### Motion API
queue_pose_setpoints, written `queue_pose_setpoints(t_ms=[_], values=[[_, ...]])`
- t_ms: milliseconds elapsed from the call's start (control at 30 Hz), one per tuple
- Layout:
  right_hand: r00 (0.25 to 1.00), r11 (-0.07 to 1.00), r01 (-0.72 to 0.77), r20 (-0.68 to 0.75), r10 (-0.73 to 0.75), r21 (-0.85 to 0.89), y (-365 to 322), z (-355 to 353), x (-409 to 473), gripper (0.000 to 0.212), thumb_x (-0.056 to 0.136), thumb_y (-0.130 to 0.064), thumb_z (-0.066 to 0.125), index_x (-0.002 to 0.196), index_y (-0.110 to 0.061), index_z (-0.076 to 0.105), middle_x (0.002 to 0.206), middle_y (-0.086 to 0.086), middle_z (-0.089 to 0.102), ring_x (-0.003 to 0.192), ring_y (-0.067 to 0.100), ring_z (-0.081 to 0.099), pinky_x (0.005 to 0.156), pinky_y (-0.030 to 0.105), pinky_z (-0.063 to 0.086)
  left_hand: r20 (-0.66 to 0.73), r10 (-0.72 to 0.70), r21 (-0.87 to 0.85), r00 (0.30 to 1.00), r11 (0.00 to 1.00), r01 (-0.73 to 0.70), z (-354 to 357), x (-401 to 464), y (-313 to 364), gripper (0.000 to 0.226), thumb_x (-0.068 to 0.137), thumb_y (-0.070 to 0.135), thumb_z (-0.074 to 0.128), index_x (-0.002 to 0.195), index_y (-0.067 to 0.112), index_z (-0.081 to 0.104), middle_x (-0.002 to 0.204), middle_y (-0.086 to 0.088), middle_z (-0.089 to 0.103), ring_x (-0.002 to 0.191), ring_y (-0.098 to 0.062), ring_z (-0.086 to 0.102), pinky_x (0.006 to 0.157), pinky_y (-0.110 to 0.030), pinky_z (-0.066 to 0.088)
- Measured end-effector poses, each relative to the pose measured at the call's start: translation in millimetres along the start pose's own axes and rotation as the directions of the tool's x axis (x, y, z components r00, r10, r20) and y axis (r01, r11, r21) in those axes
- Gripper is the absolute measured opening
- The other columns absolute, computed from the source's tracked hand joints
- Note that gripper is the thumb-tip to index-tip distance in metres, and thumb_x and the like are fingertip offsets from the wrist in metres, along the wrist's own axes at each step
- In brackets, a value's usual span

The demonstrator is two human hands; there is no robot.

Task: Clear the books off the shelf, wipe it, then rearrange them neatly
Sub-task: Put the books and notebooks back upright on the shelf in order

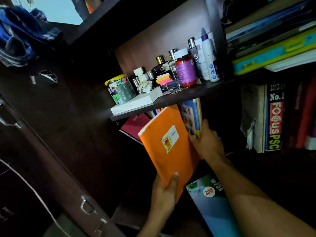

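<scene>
- Left hand (pixel 164 194) clamped on the lower edge of an orange notebook (pixel 168 147), thumb across the front cover, fingers hidden behind; held tilted, top leaning left, bottom drawn out toward the camera, presumably to free it from the row.
- Right hand (pixel 206 141) curled around the outer edge of a thin bunch of upright books (pixel 192 117), fingers wrapped over their fore-edges; likely steadying or gathering them so that they do not topple as the orange one comes away.
- Both sit in the compartment beneath the dark shelf board (pixel 171 101), left of the divider; a maroon book (pixel 135 125) leans behind the orange one, deeper in.
- A blue-and-green booklet marked 2018 (pixel 210 199) lying lower down, just below the right forearm; what supports it cannot be told.
- In the right-hand compartment, a thick volume with "FOCUS PSC" on its spine (pixel 275 117) standing upright among others, untouched.
- On the board above: perfume bottles, a red pill bottle (pixel 186 71), a white spray can (pixel 209 55), a flat white box (pixel 136 103) at the front edge.
- Upper right: folders and files stacked flat (pixel 273 40).
- Judged stage: clearing barely under way, with most books in place and no cloth seen.
</scene>
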State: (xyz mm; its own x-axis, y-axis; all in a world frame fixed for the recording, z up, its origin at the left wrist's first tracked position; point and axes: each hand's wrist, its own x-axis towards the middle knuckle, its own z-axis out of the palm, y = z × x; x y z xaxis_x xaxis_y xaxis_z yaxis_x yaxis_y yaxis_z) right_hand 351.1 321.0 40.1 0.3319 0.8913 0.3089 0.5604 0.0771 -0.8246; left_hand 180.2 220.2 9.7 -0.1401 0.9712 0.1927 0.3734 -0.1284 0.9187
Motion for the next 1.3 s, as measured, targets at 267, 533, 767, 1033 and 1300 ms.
queue_pose_setpoints(t_ms=[267,533,767,1033,1300], values=[[0.997,0.998,0.021,-0.079,-0.026,-0.062,-5.5,-5.9,-5.5,0.058,0.094,-0.031,0.060,0.143,-0.012,0.034,0.131,0.014,0.056,0.110,0.037,0.062,0.083,0.042,0.051,-0.237,0.146,0.182,0.960,0.978,-0.104,22.4,14.5,-9.5,0.048,0.086,0.066,0.044,0.124,0.040,0.057,0.121,0.011,0.064,0.110,-0.018,0.064,0.098,-0.039,0.052],[0.998,0.997,0.060,-0.015,-0.061,-0.057,-11.6,-0.3,-8.7,0.064,0.084,-0.037,0.070,0.135,-0.013,0.039,0.127,0.013,0.058,0.108,0.037,0.063,0.085,0.043,0.053,-0.046,0.275,0.243,0.960,0.935,-0.257,47.3,46.6,11.9,0.057,0.086,0.056,0.051,0.136,0.028,0.049,0.117,0.005,0.066,0.102,-0.015,0.066,0.086,-0.029,0.053],[0.979,0.983,0.182,0.093,-0.180,-0.005,-10.0,3.9,-8.0,0.046,0.085,-0.034,0.069,0.115,-0.020,0.038,0.117,0.010,0.060,0.102,0.037,0.063,0.080,0.041,0.053,-0.147,0.331,0.137,0.932,0.940,-0.312,50.5,65.7,-0.4,0.038,0.082,0.010,0.076,0.104,0.029,0.050,0.083,0.008,0.061,0.071,-0.007,0.061,0.065,-0.029,0.054],[0.945,0.950,0.237,0.177,-0.273,0.202,0.5,10.5,-3.9,0.045,0.092,-0.039,0.069,0.127,-0.029,0.044,0.122,-0.005,0.059,0.109,0.013,0.059,0.091,0.032,0.049,-0.149,0.302,0.405,0.942,0.887,-0.221,38.5,87.9,-8.2,0.016,0.090,0.034,0.069,0.088,0.030,0.054,0.074,0.013,0.065,0.069,-0.009,0.065,0.065,-0.039,0.055],[0.937,0.935,0.308,0.116,-0.330,0.176,5.0,13.1,4.6,0.047,0.093,-0.032,0.071,0.138,-0.029,0.057,0.126,0.000,0.062,0.110,0.014,0.062,0.090,0.027,0.051,-0.014,0.436,0.218,0.900,0.880,-0.423,41.3,78.1,-15.9,0.022,0.092,0.022,0.073,0.104,0.031,0.058,0.096,0.015,0.066,0.079,-0.003,0.068,0.070,-0.034,0.059]])
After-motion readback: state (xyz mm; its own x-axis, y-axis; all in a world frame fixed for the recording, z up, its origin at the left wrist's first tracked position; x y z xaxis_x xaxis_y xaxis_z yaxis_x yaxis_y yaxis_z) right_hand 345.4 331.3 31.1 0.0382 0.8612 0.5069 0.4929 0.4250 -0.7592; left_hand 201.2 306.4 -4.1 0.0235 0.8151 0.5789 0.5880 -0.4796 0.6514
